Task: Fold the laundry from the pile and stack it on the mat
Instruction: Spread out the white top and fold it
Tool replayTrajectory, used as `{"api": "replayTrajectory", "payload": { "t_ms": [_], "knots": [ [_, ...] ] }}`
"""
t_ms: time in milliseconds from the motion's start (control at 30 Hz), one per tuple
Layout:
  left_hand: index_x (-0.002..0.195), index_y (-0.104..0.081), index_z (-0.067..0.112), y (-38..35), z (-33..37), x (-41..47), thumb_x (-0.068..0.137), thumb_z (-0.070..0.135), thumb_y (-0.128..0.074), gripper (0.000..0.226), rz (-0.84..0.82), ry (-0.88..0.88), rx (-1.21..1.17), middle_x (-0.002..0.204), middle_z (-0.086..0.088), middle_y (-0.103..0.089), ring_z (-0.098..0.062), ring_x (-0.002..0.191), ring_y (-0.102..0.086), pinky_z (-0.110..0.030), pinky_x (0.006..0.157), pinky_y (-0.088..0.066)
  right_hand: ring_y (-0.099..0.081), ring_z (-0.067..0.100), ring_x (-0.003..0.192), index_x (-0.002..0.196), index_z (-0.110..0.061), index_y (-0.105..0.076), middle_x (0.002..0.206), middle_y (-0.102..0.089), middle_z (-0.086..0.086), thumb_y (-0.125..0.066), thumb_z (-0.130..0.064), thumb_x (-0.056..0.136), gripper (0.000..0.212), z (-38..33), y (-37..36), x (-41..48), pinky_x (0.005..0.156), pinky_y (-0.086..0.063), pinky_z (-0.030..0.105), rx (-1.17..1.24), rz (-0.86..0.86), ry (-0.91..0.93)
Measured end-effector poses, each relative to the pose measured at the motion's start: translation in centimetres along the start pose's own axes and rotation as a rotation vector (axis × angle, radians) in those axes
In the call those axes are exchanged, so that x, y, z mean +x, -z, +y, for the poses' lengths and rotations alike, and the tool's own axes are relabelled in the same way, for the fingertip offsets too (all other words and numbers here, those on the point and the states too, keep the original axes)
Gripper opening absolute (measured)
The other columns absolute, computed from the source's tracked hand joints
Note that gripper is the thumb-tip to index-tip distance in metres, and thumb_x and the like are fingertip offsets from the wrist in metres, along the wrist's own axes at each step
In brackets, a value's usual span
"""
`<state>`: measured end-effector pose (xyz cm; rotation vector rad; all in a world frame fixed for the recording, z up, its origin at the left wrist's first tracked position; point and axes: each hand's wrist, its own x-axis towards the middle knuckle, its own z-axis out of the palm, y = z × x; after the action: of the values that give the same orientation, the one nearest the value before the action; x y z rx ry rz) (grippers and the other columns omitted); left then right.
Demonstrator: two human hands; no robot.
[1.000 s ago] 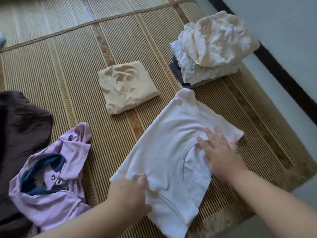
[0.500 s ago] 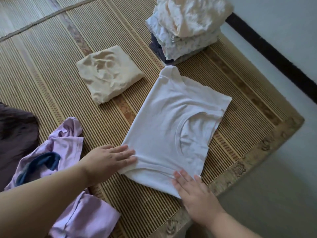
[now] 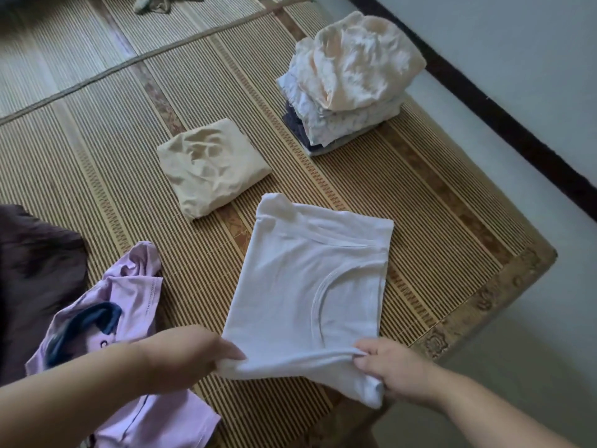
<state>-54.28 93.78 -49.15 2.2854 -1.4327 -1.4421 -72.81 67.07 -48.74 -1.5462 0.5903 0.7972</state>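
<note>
At the bottom of the frame both hands pinch the near edge of the white t-shirt (image 3: 307, 286): left hand (image 3: 190, 357), right hand (image 3: 387, 367). It lies half-folded on the mat (image 3: 97, 176). Beyond sit a beige folded piece (image 3: 210, 169) and, upper right, the stack (image 3: 349, 79).

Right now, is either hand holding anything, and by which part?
Both hold the white shirt by its near edge: the left hand pinches the left corner, the right hand the right corner.
</note>
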Motion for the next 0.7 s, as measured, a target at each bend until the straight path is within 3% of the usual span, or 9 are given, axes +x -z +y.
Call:
{"api": "replayTrajectory", "payload": {
  "t_ms": [100, 233, 300, 367, 433, 500, 567, 633, 700],
  "knots": [
    [0.118, -0.063, 0.034, 2.8, 0.7, 1.2, 0.088, 0.011, -0.053, 0.039, 0.141, 0.123, -0.147, 0.109, 0.013, -0.067, -0.005, 0.100, -0.062, -0.021, 0.089, -0.046, -0.053, 0.012, 0.064, 0.081, -0.011, -0.061, 0.073, -0.057, 0.003, -0.048, -0.010, 0.096, 0.020, -2.0, 3.3, 0.3, 0.059, -0.042, 0.023, 0.051, 0.065, -0.029],
    [0.117, -0.062, 0.026, 8.2, 1.8, 5.1, 0.092, 0.016, -0.055, 0.028, 0.430, 0.212, -0.378, 0.102, 0.005, -0.064, -0.014, 0.094, -0.062, -0.026, 0.077, -0.048, -0.060, 0.018, 0.065, 0.105, -0.005, -0.064, 0.082, -0.066, 0.010, -0.042, -0.010, 0.098, 0.024, -5.3, 8.0, 1.7, 0.052, -0.048, 0.024, 0.093, 0.182, 0.007],
    [0.119, -0.060, 0.024, 10.4, 1.4, 7.9, 0.093, 0.019, -0.054, 0.028, 0.562, 0.251, -0.404, 0.104, 0.001, -0.063, -0.019, 0.096, -0.061, -0.028, 0.077, -0.047, -0.059, 0.017, 0.063, 0.107, -0.010, -0.064, 0.081, -0.064, 0.008, -0.044, -0.014, 0.098, 0.022, -6.8, 10.0, 3.5, 0.050, -0.047, 0.024, 0.083, 0.271, 0.033],
    [0.130, -0.054, 0.023, 12.1, 0.9, 11.0, 0.092, 0.023, -0.056, 0.038, 0.652, 0.302, -0.397, 0.115, -0.007, -0.063, -0.028, 0.105, -0.060, -0.032, 0.086, -0.047, -0.057, 0.020, 0.069, 0.097, -0.019, -0.066, 0.081, -0.063, 0.003, -0.050, -0.024, 0.094, 0.017, -7.7, 12.0, 5.9, 0.059, -0.046, 0.030, 0.042, 0.423, 0.065],
    [0.143, -0.038, 0.023, 12.5, 0.4, 13.7, 0.090, 0.029, -0.060, 0.057, 0.678, 0.395, -0.362, 0.131, -0.013, -0.054, -0.033, 0.119, -0.052, -0.035, 0.095, -0.041, -0.058, 0.024, 0.091, 0.105, -0.026, -0.063, 0.099, -0.064, 0.000, -0.050, -0.033, 0.090, 0.021, -8.0, 13.2, 7.9, 0.075, -0.043, 0.034, -0.181, 0.627, 0.037],
    [0.149, -0.024, 0.024, 11.8, 0.7, 15.0, 0.088, 0.038, -0.062, 0.074, 0.681, 0.497, -0.240, 0.152, -0.014, -0.030, -0.033, 0.137, -0.032, -0.039, 0.110, -0.030, -0.051, 0.029, 0.115, 0.131, -0.020, -0.050, 0.125, -0.056, 0.005, -0.049, -0.031, 0.090, 0.042, -7.5, 13.1, 9.1, 0.089, -0.040, 0.036, -0.460, 0.834, -0.004],
    [0.151, -0.017, 0.029, 10.1, 1.4, 15.1, 0.088, 0.046, -0.058, 0.077, 0.683, 0.485, -0.040, 0.160, -0.009, -0.004, -0.028, 0.146, -0.006, -0.046, 0.117, -0.016, -0.044, 0.036, 0.126, 0.134, -0.013, -0.048, 0.136, -0.049, 0.014, -0.054, -0.027, 0.086, 0.050, -6.5, 10.8, 9.5, 0.098, -0.037, 0.046, -0.712, 0.975, 0.127],
    [0.151, -0.009, 0.035, 8.0, 1.7, 15.0, 0.089, 0.054, -0.049, 0.076, 0.585, 0.354, 0.185, 0.160, -0.002, 0.012, -0.023, 0.147, 0.013, -0.050, 0.116, -0.006, -0.038, 0.040, 0.132, 0.132, -0.014, -0.047, 0.142, -0.046, 0.018, -0.057, -0.035, 0.079, 0.059, -4.7, 7.3, 10.5, 0.099, -0.034, 0.061, -0.891, 0.932, 0.269],
    [0.149, 0.002, 0.042, 6.6, 1.4, 15.0, 0.087, 0.064, -0.042, 0.079, 0.435, 0.299, 0.296, 0.157, 0.000, 0.024, -0.023, 0.144, 0.024, -0.051, 0.116, -0.001, -0.012, 0.034, 0.143, 0.144, -0.027, -0.024, 0.157, -0.020, 0.013, -0.041, -0.058, 0.078, 0.074, -3.4, 4.5, 11.4, 0.105, -0.017, 0.067, -1.013, 0.722, 0.259]
  ]
}}
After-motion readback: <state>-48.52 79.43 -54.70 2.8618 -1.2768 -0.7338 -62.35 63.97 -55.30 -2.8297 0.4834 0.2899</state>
